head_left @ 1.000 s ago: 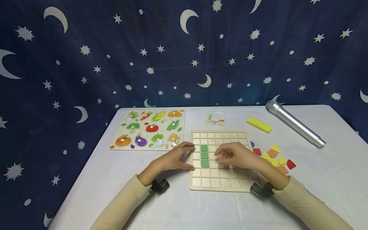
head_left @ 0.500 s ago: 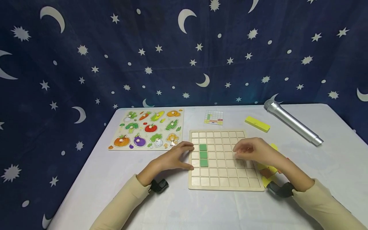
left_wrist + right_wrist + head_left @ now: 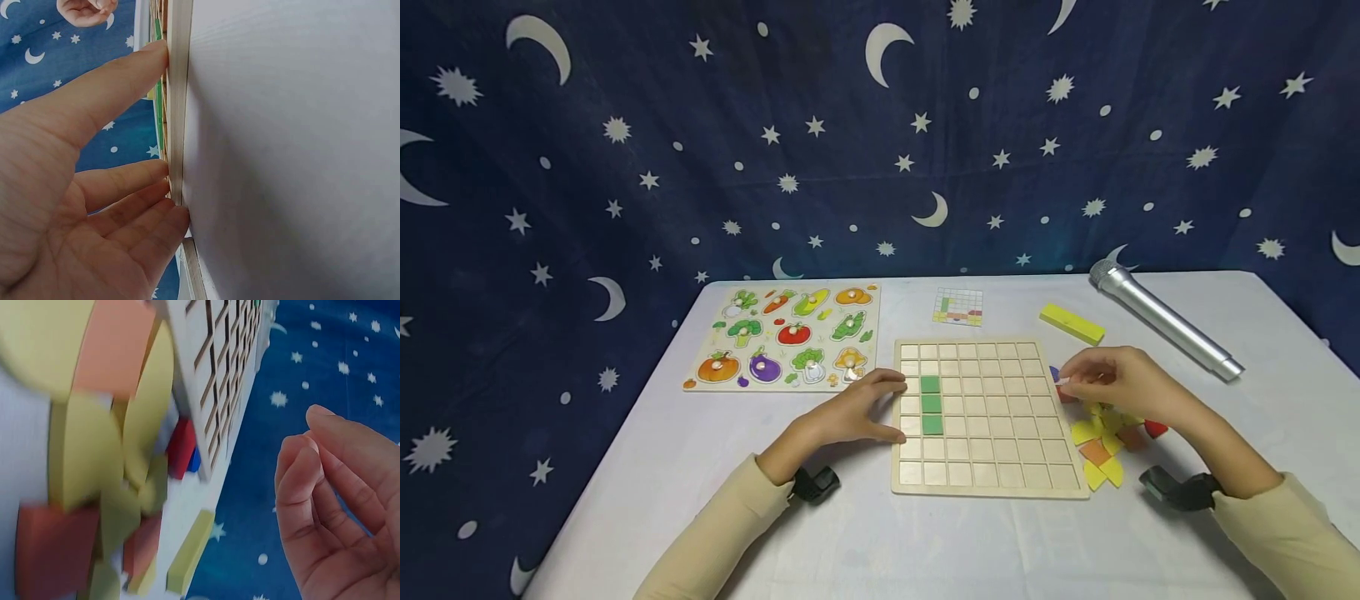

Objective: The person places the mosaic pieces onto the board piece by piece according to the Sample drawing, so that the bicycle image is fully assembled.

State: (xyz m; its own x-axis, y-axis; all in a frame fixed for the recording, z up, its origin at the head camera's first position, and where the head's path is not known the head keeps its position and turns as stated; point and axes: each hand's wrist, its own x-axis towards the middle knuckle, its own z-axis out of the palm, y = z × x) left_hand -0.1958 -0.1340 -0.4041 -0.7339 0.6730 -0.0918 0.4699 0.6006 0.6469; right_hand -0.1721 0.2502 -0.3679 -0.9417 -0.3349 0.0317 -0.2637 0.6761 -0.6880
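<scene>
A square wooden grid board (image 3: pixel 992 433) lies in front of me, with three green square tiles (image 3: pixel 931 403) in one column near its left side. My left hand (image 3: pixel 848 412) rests at the board's left edge, thumb and fingers spread; the left wrist view shows the fingertips against the board's side (image 3: pixel 178 94). Beyond the right edge, my right hand (image 3: pixel 1126 382) hovers over loose pieces, fingers loosely curled. In the right wrist view nothing shows between its fingertips (image 3: pixel 320 411). Below it lie yellow pieces (image 3: pixel 1084 432), orange squares (image 3: pixel 1096 452), a red piece (image 3: pixel 181 449) and a blue piece (image 3: pixel 1054 373).
At the back left lies a vegetable peg puzzle (image 3: pixel 827 343). A small printed grid card (image 3: pixel 957 307) sits behind the board. Farther right are a yellow block (image 3: pixel 1072 323) and a silver microphone (image 3: pixel 1168 321). A starry blue curtain (image 3: pixel 850 192) hangs behind the white table (image 3: pixel 970 550).
My right hand has moved right, from above the middle of the board to the loose pieces beside it. My left hand stays at the left edge, and the green tiles have not moved.
</scene>
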